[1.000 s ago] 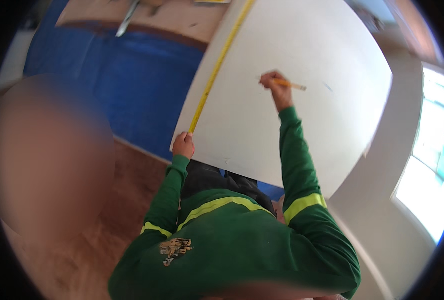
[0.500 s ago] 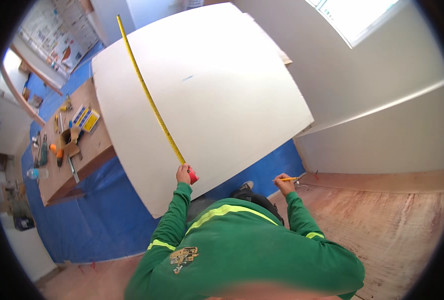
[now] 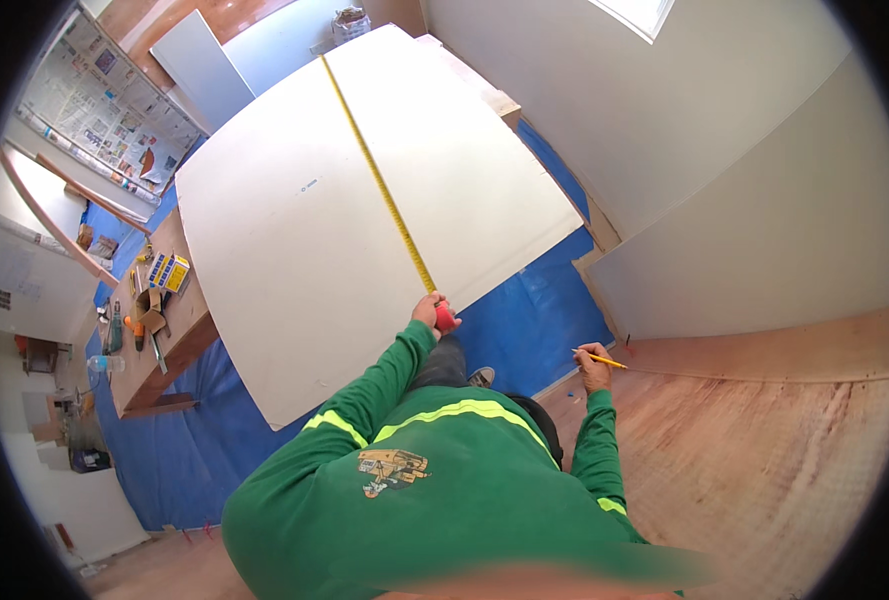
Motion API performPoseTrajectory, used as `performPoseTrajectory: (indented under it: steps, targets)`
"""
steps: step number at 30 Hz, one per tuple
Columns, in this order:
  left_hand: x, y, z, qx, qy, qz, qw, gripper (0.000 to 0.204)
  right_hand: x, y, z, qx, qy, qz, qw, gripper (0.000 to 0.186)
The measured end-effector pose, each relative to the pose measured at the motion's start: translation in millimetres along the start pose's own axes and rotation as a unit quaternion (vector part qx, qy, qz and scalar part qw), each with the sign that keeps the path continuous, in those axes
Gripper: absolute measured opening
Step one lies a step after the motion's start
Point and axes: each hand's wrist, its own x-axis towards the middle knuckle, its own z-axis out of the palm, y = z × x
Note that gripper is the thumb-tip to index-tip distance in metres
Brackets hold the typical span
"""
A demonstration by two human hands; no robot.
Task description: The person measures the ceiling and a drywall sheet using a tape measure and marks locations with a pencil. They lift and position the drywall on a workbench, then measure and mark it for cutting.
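Observation:
My left hand (image 3: 425, 311) is closed round a red tape measure (image 3: 445, 318) at the near edge of a large white board (image 3: 274, 270). Its yellow blade (image 3: 376, 176) stretches out across the board's face as far as the far edge. Off to the right, apart from the board, my right hand (image 3: 595, 375) pinches a yellow pencil (image 3: 607, 361). A small printed mark (image 3: 309, 186) shows on the board, left of the blade.
At left, a wooden bench (image 3: 186, 345) carries an orange drill (image 3: 136, 332), an open cardboard box (image 3: 148, 308), a yellow-and-blue pack (image 3: 171, 272) and a plastic bottle (image 3: 106, 364). Blue sheeting (image 3: 529, 330) covers the floor. A wall (image 3: 704, 130) rises at right.
My left hand and the tape have shifted right along the board, and the blade's far end now meets the far edge. My right hand still has the pencil, its tip turned leftward.

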Motion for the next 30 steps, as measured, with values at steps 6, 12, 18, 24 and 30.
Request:
performPoseTrajectory:
  steps: [6,12,18,24,30]
  targets:
    - [43.2,5.1,83.4,0.022,-0.024,-0.018,0.999,0.023,18.6,-10.4,-48.0,0.040,0.009,0.003,0.999,0.007]
    - [108.8,19.6,159.7,0.005,-0.042,-0.006,0.999,0.022,40.3,-7.5,-61.9,0.061,-0.022,0.017,0.998,0.008]
    - [153.7,23.2,223.8,-0.013,0.009,-0.012,1.000,0.020,100.5,-41.3,-98.3,-0.035,-0.110,0.040,0.993,0.009]
    - [173.0,14.8,264.3,-0.010,0.009,-0.023,1.000,0.021,220.6,-113.6,-100.3,-0.084,-0.178,-0.028,0.980,0.008]
    - [184.6,28.5,281.3,-0.030,0.017,-0.013,0.999,0.020,303.7,-201.2,-32.5,-0.113,-0.249,-0.075,0.959,0.010]
